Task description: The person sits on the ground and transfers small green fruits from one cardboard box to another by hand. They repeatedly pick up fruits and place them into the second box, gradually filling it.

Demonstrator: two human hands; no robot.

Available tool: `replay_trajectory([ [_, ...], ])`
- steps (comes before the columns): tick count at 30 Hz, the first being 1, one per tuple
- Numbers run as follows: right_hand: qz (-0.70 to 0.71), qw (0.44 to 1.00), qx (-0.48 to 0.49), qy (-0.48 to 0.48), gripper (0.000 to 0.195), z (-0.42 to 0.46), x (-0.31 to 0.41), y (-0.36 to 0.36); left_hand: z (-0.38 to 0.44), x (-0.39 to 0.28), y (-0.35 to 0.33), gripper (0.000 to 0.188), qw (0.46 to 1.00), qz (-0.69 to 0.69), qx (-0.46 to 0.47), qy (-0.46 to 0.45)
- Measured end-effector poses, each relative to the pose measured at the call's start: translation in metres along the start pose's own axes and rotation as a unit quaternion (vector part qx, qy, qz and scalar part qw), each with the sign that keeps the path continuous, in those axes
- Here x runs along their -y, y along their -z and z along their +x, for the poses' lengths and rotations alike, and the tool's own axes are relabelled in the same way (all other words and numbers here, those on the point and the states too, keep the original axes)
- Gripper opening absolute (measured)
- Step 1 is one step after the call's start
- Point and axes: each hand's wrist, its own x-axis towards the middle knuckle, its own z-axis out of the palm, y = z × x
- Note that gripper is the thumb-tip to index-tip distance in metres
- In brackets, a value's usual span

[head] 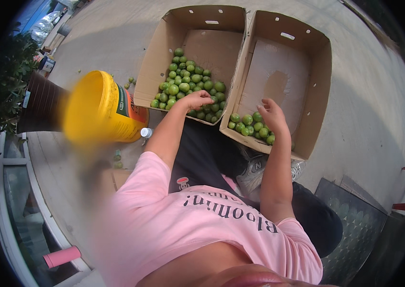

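Observation:
Two open cardboard boxes stand side by side before me. A heap of small round green fruits [184, 87] covers the near part of the left box [211, 43]. My left hand [198, 100] reaches over that heap, its fingertips at one green fruit near the right side; whether they grip it is unclear. In the right box [277, 64], a smaller group of green fruits [247, 120] lies along the near wall. Above them hovers my right hand [273, 114], fingers apart and nothing visible in it. My forearm hides some fruits there.
Left of the boxes stands a yellow plastic bucket [111, 107], partly blurred, with a brown pot [43, 102] beyond it. A white-capped bottle [147, 132] is beside my left forearm. Loose fruits [129, 83] lie on the concrete floor. A pink cylinder [62, 257] is at lower left.

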Motion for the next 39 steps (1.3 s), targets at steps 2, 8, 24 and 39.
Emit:
replay_trajectory([
  [2,0.105,0.994,0.018,0.039,0.048,-0.006,0.019,0.004,-0.029,-0.024,0.010,0.038,0.995,-0.083,0.011,-0.051],
  [8,0.343,0.929,0.091,0.103,0.045,-0.037,0.090,-0.008,-0.098,-0.085,-0.015,0.037,0.967,-0.093,0.060,-0.231],
  [24,-0.224,0.974,-0.003,-0.042,0.041,-0.008,-0.021,-0.007,-0.067,-0.010,0.000,0.047,0.963,-0.118,-0.190,-0.147],
  [39,0.260,0.945,0.163,0.111,0.042,-0.032,0.075,-0.022,-0.104,-0.071,-0.063,0.026,0.960,-0.236,0.002,-0.151],
])
